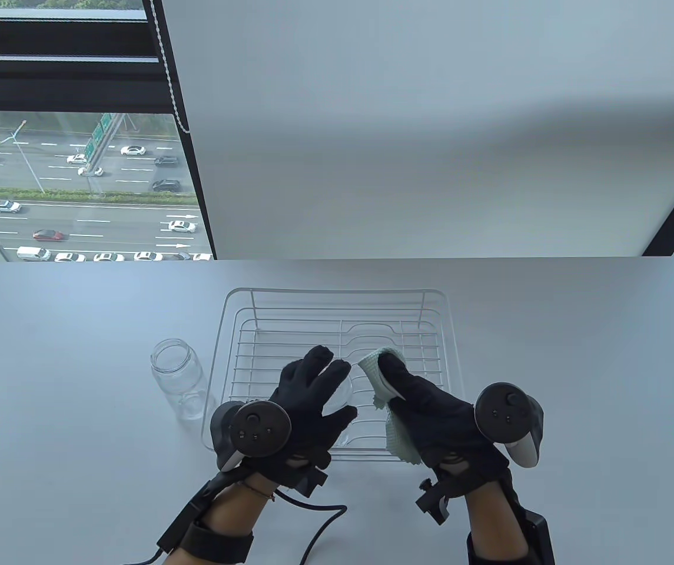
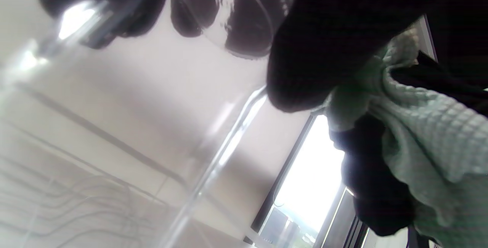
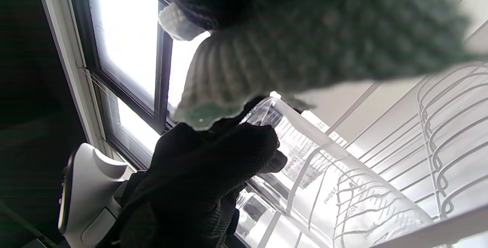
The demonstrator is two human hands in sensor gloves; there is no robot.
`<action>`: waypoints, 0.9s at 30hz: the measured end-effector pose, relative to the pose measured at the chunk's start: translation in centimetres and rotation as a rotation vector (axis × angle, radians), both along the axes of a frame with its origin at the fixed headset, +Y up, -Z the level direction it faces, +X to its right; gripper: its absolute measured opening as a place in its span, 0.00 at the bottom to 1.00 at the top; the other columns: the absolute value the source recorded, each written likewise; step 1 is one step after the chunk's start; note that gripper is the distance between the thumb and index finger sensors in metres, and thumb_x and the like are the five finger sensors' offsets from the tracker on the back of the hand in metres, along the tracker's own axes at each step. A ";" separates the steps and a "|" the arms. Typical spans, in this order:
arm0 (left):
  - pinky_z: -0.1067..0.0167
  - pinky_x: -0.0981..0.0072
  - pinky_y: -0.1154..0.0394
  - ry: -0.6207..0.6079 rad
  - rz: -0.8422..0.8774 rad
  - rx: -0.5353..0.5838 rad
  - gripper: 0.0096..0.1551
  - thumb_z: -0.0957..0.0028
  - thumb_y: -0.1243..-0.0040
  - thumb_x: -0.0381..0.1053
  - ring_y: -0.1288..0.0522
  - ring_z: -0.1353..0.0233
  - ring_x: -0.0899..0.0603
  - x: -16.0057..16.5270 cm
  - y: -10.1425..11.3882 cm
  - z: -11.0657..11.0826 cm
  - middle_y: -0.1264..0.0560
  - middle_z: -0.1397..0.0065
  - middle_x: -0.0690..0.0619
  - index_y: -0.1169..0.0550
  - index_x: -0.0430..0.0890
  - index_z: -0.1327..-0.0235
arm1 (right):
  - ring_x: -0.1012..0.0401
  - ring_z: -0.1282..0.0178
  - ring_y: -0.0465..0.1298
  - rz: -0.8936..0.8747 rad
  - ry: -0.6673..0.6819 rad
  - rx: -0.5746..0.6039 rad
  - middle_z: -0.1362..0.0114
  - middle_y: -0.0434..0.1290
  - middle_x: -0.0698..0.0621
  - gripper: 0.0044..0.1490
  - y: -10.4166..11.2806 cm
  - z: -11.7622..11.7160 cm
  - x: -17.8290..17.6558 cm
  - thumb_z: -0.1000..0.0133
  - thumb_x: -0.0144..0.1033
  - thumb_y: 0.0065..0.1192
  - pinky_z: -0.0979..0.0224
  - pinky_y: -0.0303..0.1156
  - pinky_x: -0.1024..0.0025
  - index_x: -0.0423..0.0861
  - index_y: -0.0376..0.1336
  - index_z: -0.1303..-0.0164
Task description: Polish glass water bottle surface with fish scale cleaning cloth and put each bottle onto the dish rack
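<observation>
**Two bottles in view: one held over the rack, one on the desk**

I see my left hand (image 1: 313, 394) curled round a clear glass bottle (image 1: 341, 393), holding it above the near half of the white wire dish rack (image 1: 431, 306). In the right wrist view, printed volume marks run along the bottle's side, and the fingers wrap its upper part.

My right hand (image 1: 431, 412) grips the pale green cleaning cloth (image 1: 381, 371). The cloth is bunched under the fingers; one end sticks out past the fingertips, the other hangs below the palm. The cloth sits just beside the held bottle. I cannot tell whether it touches the glass.

A second bottle (image 1: 179, 376) stands upright on the desk (image 1: 77, 471), mouth open, just left of the rack.

The rack rests on the desk, centred before me.
</observation>
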State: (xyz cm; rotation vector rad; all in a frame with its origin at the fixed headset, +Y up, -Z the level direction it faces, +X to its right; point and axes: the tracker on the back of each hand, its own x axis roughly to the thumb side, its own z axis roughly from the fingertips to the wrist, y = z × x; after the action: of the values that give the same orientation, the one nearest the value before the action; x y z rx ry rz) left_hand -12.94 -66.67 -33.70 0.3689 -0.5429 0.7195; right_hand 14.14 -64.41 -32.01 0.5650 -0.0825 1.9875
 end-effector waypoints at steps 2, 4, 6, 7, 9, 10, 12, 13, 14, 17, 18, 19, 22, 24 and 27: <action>0.38 0.28 0.25 -0.001 0.021 -0.022 0.41 0.57 0.17 0.54 0.31 0.32 0.20 -0.1 -0.2 0.0 0.36 0.22 0.35 0.23 0.42 0.32 | 0.48 0.49 0.80 0.000 0.015 0.005 0.37 0.74 0.39 0.35 0.0 0.0 -0.1 0.37 0.41 0.60 0.47 0.78 0.52 0.69 0.53 0.20; 0.37 0.29 0.26 0.007 0.017 -0.034 0.41 0.57 0.18 0.54 0.31 0.31 0.21 -0.4 -0.2 0.0 0.37 0.22 0.34 0.24 0.43 0.31 | 0.48 0.49 0.80 0.002 0.022 0.004 0.37 0.74 0.39 0.35 0.1 0.0 -0.2 0.37 0.40 0.60 0.47 0.78 0.52 0.68 0.53 0.20; 0.36 0.30 0.26 0.004 0.022 -0.055 0.43 0.56 0.20 0.55 0.32 0.30 0.21 -0.7 -0.5 0.0 0.39 0.21 0.34 0.26 0.44 0.28 | 0.48 0.49 0.80 0.008 0.020 0.010 0.37 0.74 0.39 0.35 0.1 0.1 -0.3 0.37 0.41 0.60 0.47 0.78 0.52 0.69 0.53 0.20; 0.36 0.30 0.27 -0.004 0.030 -0.065 0.43 0.55 0.20 0.55 0.32 0.30 0.20 -0.9 -0.6 0.1 0.40 0.20 0.34 0.27 0.44 0.27 | 0.48 0.49 0.80 0.014 0.023 0.007 0.37 0.74 0.39 0.35 0.1 0.1 -0.4 0.37 0.41 0.60 0.46 0.78 0.52 0.69 0.53 0.20; 0.36 0.31 0.26 -0.001 0.016 -0.082 0.45 0.53 0.22 0.56 0.32 0.29 0.20 -1.2 -0.5 0.3 0.42 0.20 0.33 0.30 0.44 0.25 | 0.48 0.49 0.80 0.016 0.021 0.005 0.37 0.74 0.39 0.35 0.0 0.1 -0.4 0.37 0.41 0.60 0.46 0.78 0.52 0.69 0.53 0.20; 0.36 0.29 0.27 -0.001 0.002 -0.098 0.46 0.52 0.23 0.58 0.34 0.28 0.19 -1.3 -0.5 0.4 0.43 0.19 0.34 0.31 0.45 0.23 | 0.48 0.49 0.80 0.018 0.023 0.002 0.37 0.74 0.39 0.35 0.0 0.0 -0.5 0.37 0.41 0.60 0.46 0.78 0.52 0.69 0.53 0.20; 0.33 0.25 0.35 -0.052 -0.029 -0.122 0.46 0.50 0.26 0.60 0.42 0.24 0.17 -1.7 -0.2 0.9 0.47 0.17 0.35 0.33 0.49 0.20 | 0.48 0.49 0.80 0.020 0.026 -0.001 0.37 0.74 0.39 0.35 -0.1 0.0 -0.5 0.37 0.41 0.60 0.46 0.78 0.52 0.68 0.53 0.20; 0.31 0.25 0.38 -0.057 -0.030 -0.103 0.46 0.49 0.27 0.61 0.45 0.22 0.18 -2.0 0.0 1.5 0.48 0.16 0.36 0.34 0.49 0.20 | 0.48 0.49 0.80 0.022 0.027 -0.002 0.37 0.74 0.39 0.35 -0.1 0.0 -0.5 0.37 0.41 0.60 0.46 0.78 0.52 0.69 0.53 0.20; 0.31 0.25 0.38 -0.050 -0.016 -0.067 0.46 0.49 0.27 0.62 0.45 0.21 0.19 -2.3 0.4 2.0 0.46 0.16 0.37 0.33 0.49 0.20 | 0.48 0.49 0.80 0.024 0.026 -0.003 0.37 0.74 0.39 0.35 -0.1 0.0 -0.5 0.37 0.41 0.60 0.46 0.78 0.52 0.69 0.53 0.20; 0.29 0.27 0.39 -0.015 -0.047 0.038 0.43 0.48 0.30 0.63 0.44 0.19 0.23 -3.7 2.2 3.6 0.41 0.16 0.39 0.31 0.49 0.21 | 0.48 0.49 0.80 0.036 0.014 -0.006 0.37 0.74 0.39 0.35 -0.3 -0.1 -0.4 0.38 0.40 0.60 0.46 0.78 0.51 0.68 0.53 0.20; 0.28 0.27 0.41 0.038 -0.043 0.085 0.42 0.48 0.31 0.63 0.45 0.19 0.24 -4.9 3.1 4.1 0.41 0.16 0.42 0.31 0.50 0.21 | 0.48 0.49 0.80 0.038 0.013 -0.010 0.37 0.74 0.39 0.35 -0.4 -0.2 -0.4 0.37 0.40 0.60 0.46 0.78 0.51 0.68 0.53 0.20; 0.28 0.28 0.41 0.073 -0.028 0.113 0.43 0.48 0.31 0.63 0.45 0.18 0.25 -5.6 3.4 4.2 0.40 0.16 0.43 0.31 0.50 0.21 | 0.48 0.49 0.80 0.039 0.013 -0.013 0.37 0.74 0.39 0.35 -0.4 -0.2 -0.4 0.38 0.40 0.60 0.46 0.78 0.51 0.68 0.53 0.21; 0.26 0.27 0.50 0.258 0.078 0.191 0.48 0.48 0.31 0.64 0.52 0.15 0.27 -10.4 4.0 3.6 0.47 0.14 0.45 0.38 0.52 0.18 | 0.48 0.48 0.80 0.049 0.012 -0.017 0.37 0.74 0.39 0.35 -0.5 -0.2 -0.5 0.38 0.40 0.60 0.46 0.78 0.51 0.68 0.53 0.20; 0.27 0.24 0.58 0.379 0.181 0.110 0.55 0.48 0.30 0.66 0.62 0.15 0.27 -15.0 3.0 2.2 0.56 0.12 0.47 0.48 0.56 0.16 | 0.48 0.49 0.80 0.058 0.006 -0.022 0.37 0.74 0.39 0.35 -0.6 -0.3 -0.5 0.38 0.40 0.60 0.46 0.78 0.51 0.68 0.53 0.20; 0.30 0.22 0.63 0.440 0.322 -0.061 0.65 0.51 0.27 0.68 0.70 0.17 0.28 -19.6 0.5 -0.1 0.65 0.14 0.45 0.59 0.57 0.18 | 0.47 0.48 0.80 0.051 0.002 -0.031 0.36 0.74 0.39 0.35 -0.7 -0.4 -0.4 0.37 0.41 0.60 0.46 0.78 0.51 0.68 0.53 0.20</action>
State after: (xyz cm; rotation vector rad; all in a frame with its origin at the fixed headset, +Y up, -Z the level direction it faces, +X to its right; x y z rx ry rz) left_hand -32.52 -66.15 -33.80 0.5477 -0.0434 0.9298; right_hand 13.74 -65.11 -32.46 0.5542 -0.0365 2.0341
